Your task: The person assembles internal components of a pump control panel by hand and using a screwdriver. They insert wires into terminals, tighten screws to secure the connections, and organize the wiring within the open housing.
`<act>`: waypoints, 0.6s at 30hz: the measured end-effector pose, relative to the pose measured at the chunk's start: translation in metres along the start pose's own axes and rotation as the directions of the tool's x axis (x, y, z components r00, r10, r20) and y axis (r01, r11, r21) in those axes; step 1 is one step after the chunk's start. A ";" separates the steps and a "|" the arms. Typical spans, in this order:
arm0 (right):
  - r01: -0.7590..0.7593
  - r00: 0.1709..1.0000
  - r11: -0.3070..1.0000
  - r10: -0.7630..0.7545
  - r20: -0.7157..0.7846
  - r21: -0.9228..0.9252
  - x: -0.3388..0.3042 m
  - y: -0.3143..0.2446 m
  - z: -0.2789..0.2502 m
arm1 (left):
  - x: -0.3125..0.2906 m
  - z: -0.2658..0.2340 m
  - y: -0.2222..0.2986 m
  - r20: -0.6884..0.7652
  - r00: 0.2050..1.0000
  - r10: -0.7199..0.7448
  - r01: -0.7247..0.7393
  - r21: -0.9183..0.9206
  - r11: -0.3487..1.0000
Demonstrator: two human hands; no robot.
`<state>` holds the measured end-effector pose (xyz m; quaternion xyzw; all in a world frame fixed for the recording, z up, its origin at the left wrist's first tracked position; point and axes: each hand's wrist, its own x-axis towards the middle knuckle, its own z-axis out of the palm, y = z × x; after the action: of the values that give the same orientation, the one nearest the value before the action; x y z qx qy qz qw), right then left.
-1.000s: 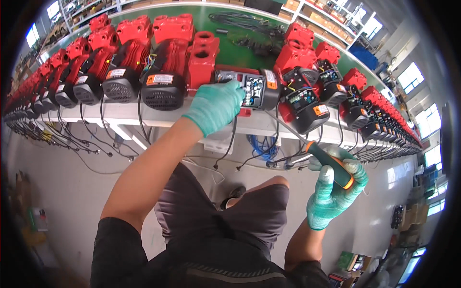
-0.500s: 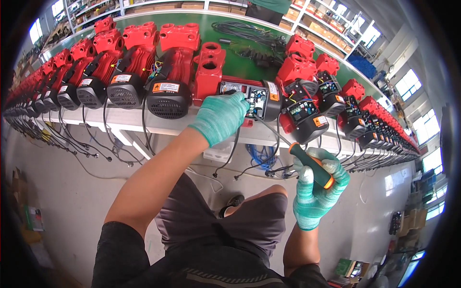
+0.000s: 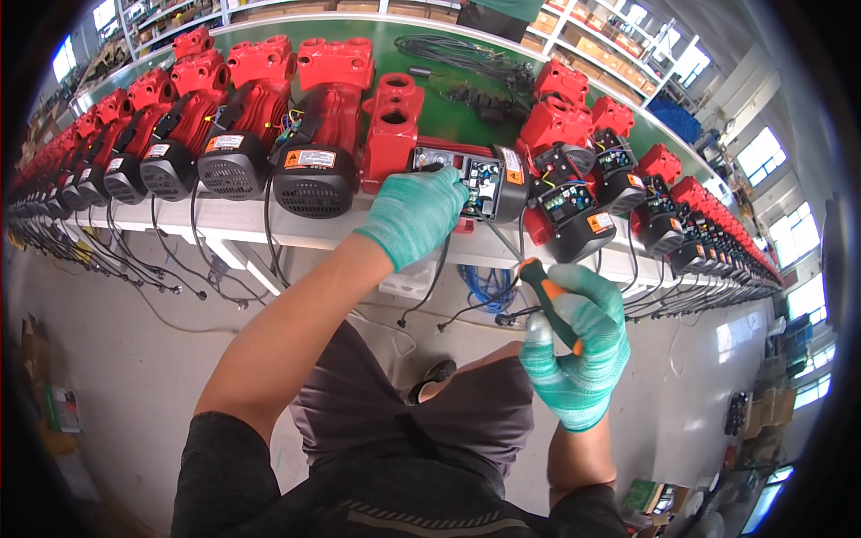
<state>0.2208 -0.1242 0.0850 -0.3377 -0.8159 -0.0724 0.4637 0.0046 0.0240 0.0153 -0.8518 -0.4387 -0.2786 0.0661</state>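
A red pump [image 3: 390, 134] lies on the bench in front of me, its electronics box [image 3: 482, 190] uncovered so that a circuit board shows. My left hand [image 3: 414, 217], in a green-and-white glove, rests on the left part of this box. Its fingers are bent down into the box; whatever they pinch is hidden beneath them. Gloved alike, my right hand [image 3: 581, 345] grips a screwdriver [image 3: 547, 300] by its dark green and orange handle. The thin shaft slants up and left, with its end at the box's near edge. The exact contact of the tip is hard to see.
Pumps with black motor covers [image 3: 314, 184] line the bench to the left. More pumps with opened boxes [image 3: 567, 211] stand on the right. Power cords hang off the front edge. Black cables [image 3: 466, 56] lie on the green bench top [image 3: 377, 67]; blue cable [image 3: 487, 289] is below.
My right hand has shifted left and the screwdriver handle has swung to a steeper angle, its grip changed. The left hand stays on the box, moved only slightly.
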 end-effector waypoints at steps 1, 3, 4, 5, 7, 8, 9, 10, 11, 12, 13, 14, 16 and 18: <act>0.050 0.999 0.998 -0.050 0.002 -0.034 0.010 -0.003 0.000 | 0.001 0.000 0.001 0.022 1.000 -0.008 0.008 0.006 1.000; 0.039 0.998 0.988 -0.032 0.052 -0.150 0.022 -0.008 -0.009 | 0.003 -0.004 0.002 0.043 0.999 -0.022 0.021 0.017 1.000; 0.035 0.995 0.964 -0.009 0.099 -0.263 0.027 -0.011 -0.012 | 0.004 -0.007 0.003 0.081 0.995 -0.053 0.051 0.023 0.998; 0.033 0.995 0.963 -0.007 0.101 -0.267 0.031 -0.013 -0.015 | 0.005 -0.007 0.005 0.120 0.990 -0.079 0.077 0.026 0.997; 0.083 0.969 0.906 0.024 0.246 -0.416 0.040 -0.013 -0.018 | 0.007 -0.003 0.004 0.126 0.988 -0.084 0.082 0.021 0.996; 0.169 0.972 0.955 -0.121 0.202 -0.244 0.038 -0.002 -0.012 | 0.007 -0.004 0.004 0.130 0.987 -0.095 0.092 0.027 0.995; 0.169 0.972 0.955 -0.121 0.200 -0.242 0.036 -0.004 -0.011 | 0.007 -0.005 0.005 0.131 0.987 -0.095 0.092 0.030 0.995; 0.136 0.971 0.970 -0.091 0.219 -0.200 0.034 -0.008 -0.010 | 0.007 -0.007 0.006 0.115 0.988 -0.101 0.099 0.021 0.995; 0.102 0.968 0.982 -0.061 0.242 -0.161 0.032 -0.012 -0.011 | 0.008 -0.009 0.008 0.098 0.990 -0.106 0.105 0.008 0.994; 0.106 0.963 0.982 -0.062 0.263 -0.157 0.024 -0.011 -0.012 | 0.007 -0.007 0.009 0.098 0.990 -0.104 0.104 0.006 0.995; 0.104 0.963 0.982 -0.060 0.263 -0.159 0.023 -0.014 -0.013 | 0.007 -0.004 0.009 0.078 0.991 -0.110 0.111 -0.005 0.994; 0.104 0.962 0.983 -0.061 0.265 -0.150 0.022 -0.016 -0.013 | 0.006 -0.004 0.009 0.060 0.991 -0.119 0.120 -0.013 0.993; 0.106 0.963 0.984 -0.067 0.261 -0.140 0.020 -0.017 -0.013 | 0.006 -0.005 0.006 0.068 0.992 -0.105 0.106 -0.009 0.994; 0.096 0.960 0.986 -0.056 0.275 -0.136 0.020 -0.017 -0.015 | 0.005 -0.004 0.006 0.077 0.993 -0.086 0.088 -0.013 0.996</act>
<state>0.2140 -0.1343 0.1126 -0.3462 -0.8763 -0.1037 0.3186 0.0104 0.0225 0.0217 -0.8423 -0.4754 -0.2521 0.0303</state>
